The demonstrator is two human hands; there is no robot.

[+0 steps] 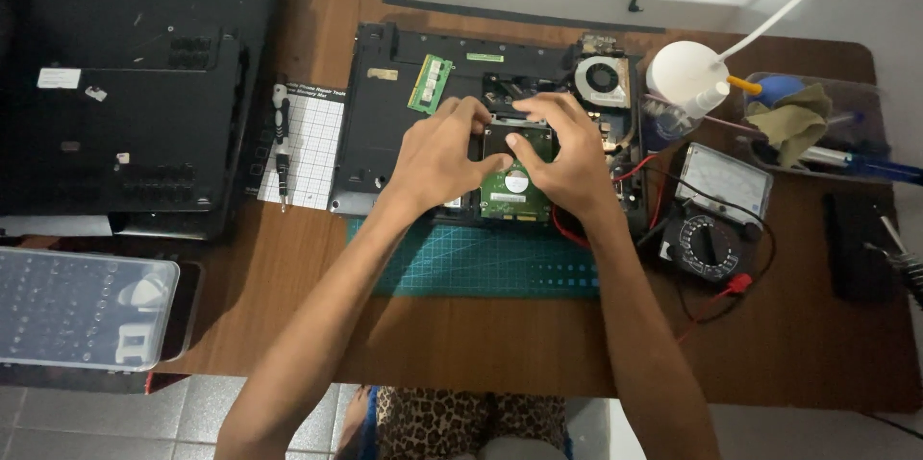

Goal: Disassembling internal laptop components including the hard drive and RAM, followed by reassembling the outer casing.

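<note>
Both hands hide the upper part of the flat silver hard drive with a green circuit board (516,183), so its top edge and connector can't be made out. The drive sits in its bay in the opened black laptop base (385,124), approx. mid-table. Left hand (440,152) has fingers curled on the drive's upper left corner; right hand (567,148) presses on it from the right, thumb on the board. Fingers bent and touching, not closed round it. Whether they lift or just press, can't tell.

Surface: brown wooden table (769,345), w/ a teal cutting mat (481,268) under the laptop's near edge. Grey tiled floor below.

Left side crowded: a second black laptop shell (125,85), a white gridded card (312,148) w/ a screwdriver (281,148), a clear plastic parts box (82,306) overhanging the edge. Right: an analog multimeter with red and black leads (716,224), touching-close to the laptop. Near table strip is bare wood.
</note>
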